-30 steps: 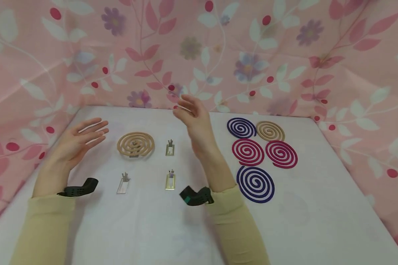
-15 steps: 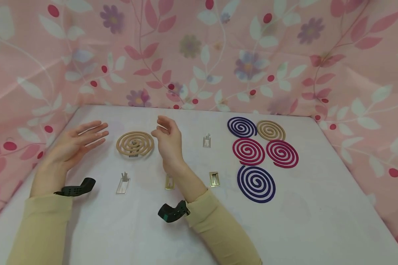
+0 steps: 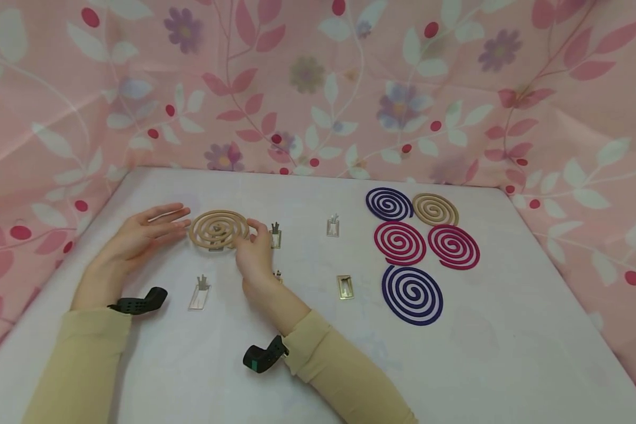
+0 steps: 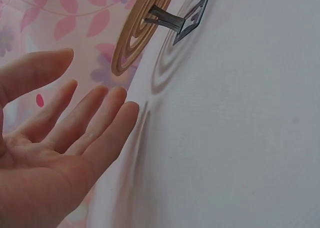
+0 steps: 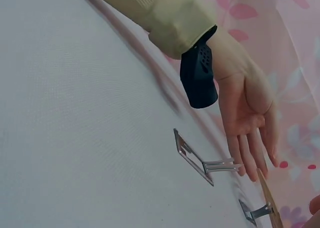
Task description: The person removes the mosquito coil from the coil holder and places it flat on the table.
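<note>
In the head view a tan mosquito coil (image 3: pixel 204 219) rests on a small metal coil stand (image 4: pixel 170 21), raised off the white table. My right hand (image 3: pixel 258 259) is at the coil's right edge, its thumb over the near rim and its other fingers curled at the side. Only a bit of that hand shows in the right wrist view's bottom corner. From the left, my left hand (image 3: pixel 143 234) reaches with loosely extended fingers, tips right beside the coil's rim. In the left wrist view those fingers lie below the coil, holding nothing.
Several more metal stands lie around, including a silver one (image 3: pixel 199 294), another (image 3: pixel 333 226) and a gold one (image 3: pixel 344 287). To the right lie loose coils: purple (image 3: pixel 412 295), pink (image 3: pixel 400 242) and tan (image 3: pixel 436 209). A floral cloth (image 3: pixel 307 88) hangs behind the table.
My right hand has come down and left to the tan coil's edge. The left hand has shifted right toward it. Two stands on the right have come into view from behind my right arm.
</note>
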`<state>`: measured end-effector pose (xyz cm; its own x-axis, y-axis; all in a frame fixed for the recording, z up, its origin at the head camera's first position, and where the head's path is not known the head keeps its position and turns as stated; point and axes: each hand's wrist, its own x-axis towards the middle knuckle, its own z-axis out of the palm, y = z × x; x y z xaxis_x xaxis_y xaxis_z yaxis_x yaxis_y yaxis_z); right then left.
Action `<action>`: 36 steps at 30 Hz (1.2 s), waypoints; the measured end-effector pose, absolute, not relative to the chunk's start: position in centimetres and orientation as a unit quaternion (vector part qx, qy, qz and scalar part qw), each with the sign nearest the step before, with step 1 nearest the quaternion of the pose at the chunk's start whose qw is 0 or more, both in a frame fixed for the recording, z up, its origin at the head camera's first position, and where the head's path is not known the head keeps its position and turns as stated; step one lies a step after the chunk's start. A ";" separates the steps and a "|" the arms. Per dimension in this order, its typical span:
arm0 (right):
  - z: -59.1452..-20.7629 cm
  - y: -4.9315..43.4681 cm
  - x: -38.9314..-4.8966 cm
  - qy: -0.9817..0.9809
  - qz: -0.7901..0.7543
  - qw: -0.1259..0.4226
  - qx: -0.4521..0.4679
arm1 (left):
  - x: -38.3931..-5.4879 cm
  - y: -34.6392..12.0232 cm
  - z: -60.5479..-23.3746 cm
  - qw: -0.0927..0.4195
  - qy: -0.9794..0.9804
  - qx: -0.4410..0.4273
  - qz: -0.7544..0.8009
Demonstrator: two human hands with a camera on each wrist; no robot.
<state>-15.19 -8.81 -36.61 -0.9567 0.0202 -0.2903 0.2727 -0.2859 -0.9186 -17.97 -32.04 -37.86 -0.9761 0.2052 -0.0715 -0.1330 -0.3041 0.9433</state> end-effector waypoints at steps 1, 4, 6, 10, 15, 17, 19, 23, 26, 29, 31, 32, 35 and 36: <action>-36.9 -8.9 -15.2 0.593 -0.792 0.081 0.125 | -18.0 -31.9 -37.9 0.107 0.581 0.028 0.806; -37.6 -9.0 -15.4 0.589 -0.795 0.086 0.119 | -18.0 -31.6 -38.0 0.109 0.590 0.019 0.800; -37.9 -9.1 -15.5 0.582 -0.802 0.085 0.107 | -18.1 -31.5 -38.1 0.113 0.594 0.013 0.796; -38.3 -9.4 -15.6 0.570 -0.813 0.084 0.086 | -18.1 -31.2 -38.1 0.117 0.598 0.005 0.793; -38.4 -9.4 -15.7 0.569 -0.813 0.088 0.082 | -18.2 -30.8 -38.2 0.122 0.607 -0.009 0.785; -38.5 -9.4 -15.7 0.569 -0.813 0.091 0.083 | -18.2 -30.8 -38.2 0.124 0.608 -0.011 0.784; -38.5 -9.4 -15.8 0.566 -0.815 0.092 0.086 | -18.2 -30.8 -38.2 0.127 0.604 -0.010 0.786; -38.5 -9.3 -15.9 0.563 -0.816 0.098 0.091 | -18.2 -30.7 -38.2 0.131 0.600 -0.008 0.789; -38.5 -9.3 -15.9 0.562 -0.815 0.102 0.100 | -18.2 -30.7 -38.2 0.133 0.596 -0.006 0.792; -38.4 -9.3 -15.9 0.561 -0.814 0.107 0.105 | -18.2 -30.7 -38.2 0.133 0.589 -0.005 0.797; -38.4 -9.2 -15.9 0.563 -0.813 0.108 0.102 | -18.2 -30.7 -38.1 0.133 0.585 -0.005 0.800; -38.3 -9.2 -15.9 0.563 -0.813 0.108 0.100 | -18.2 -30.7 -38.1 0.133 0.583 -0.004 0.802; -38.2 -9.1 -15.9 0.566 -0.812 0.108 0.093 | -18.1 -30.6 -37.9 0.128 0.582 -0.002 0.803; -38.2 -9.1 -15.9 0.569 -0.810 0.108 0.091 | -18.1 -30.6 -37.8 0.126 0.581 -0.001 0.804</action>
<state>-15.94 -9.10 -38.16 -0.9600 -0.0714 -0.2708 0.2790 -0.3293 -0.9021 -18.12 -30.65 -37.82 -0.9682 0.2016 -0.1480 -0.2037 -0.2927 0.9342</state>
